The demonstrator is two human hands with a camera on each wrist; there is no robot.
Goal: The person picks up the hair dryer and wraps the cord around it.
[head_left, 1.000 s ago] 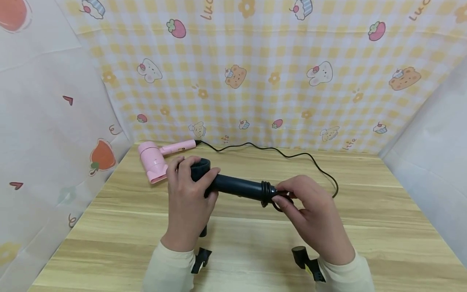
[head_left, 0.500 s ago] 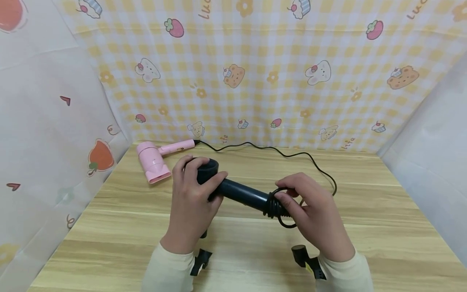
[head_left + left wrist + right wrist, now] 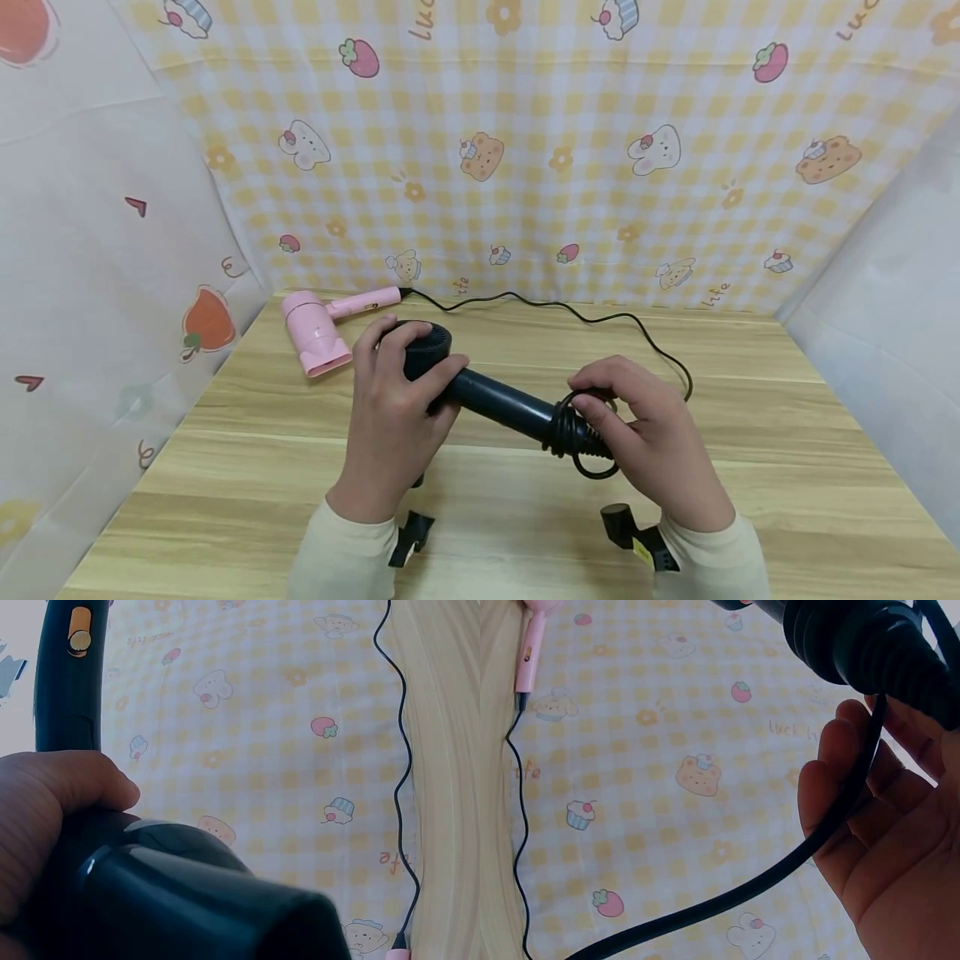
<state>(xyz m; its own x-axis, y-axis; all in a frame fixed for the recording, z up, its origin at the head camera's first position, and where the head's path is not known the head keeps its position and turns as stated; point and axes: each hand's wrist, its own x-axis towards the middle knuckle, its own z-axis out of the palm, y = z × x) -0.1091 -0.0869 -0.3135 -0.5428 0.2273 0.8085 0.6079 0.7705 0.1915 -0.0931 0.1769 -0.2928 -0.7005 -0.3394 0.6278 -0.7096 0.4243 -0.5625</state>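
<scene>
A dark hair dryer is held in the air above the table, its handle sloping down to the right. My left hand grips it by its head. In the left wrist view the thumb lies across the base of the handle, below an orange slide switch, and the nozzle points right. A black cord is wound several times round the handle's lower end. My right hand pinches a loop of that cord. In the right wrist view, a strand of cord crosses the fingers.
A pink hair dryer lies on the wooden table at the back left. Its thin black cord runs along the back and curves forward behind my right hand. A checked cloth hangs behind the table.
The handle's end has dipped, so the dark hair dryer slopes more and its head has shifted slightly right. The cord loop at my right hand shows larger and looser.
</scene>
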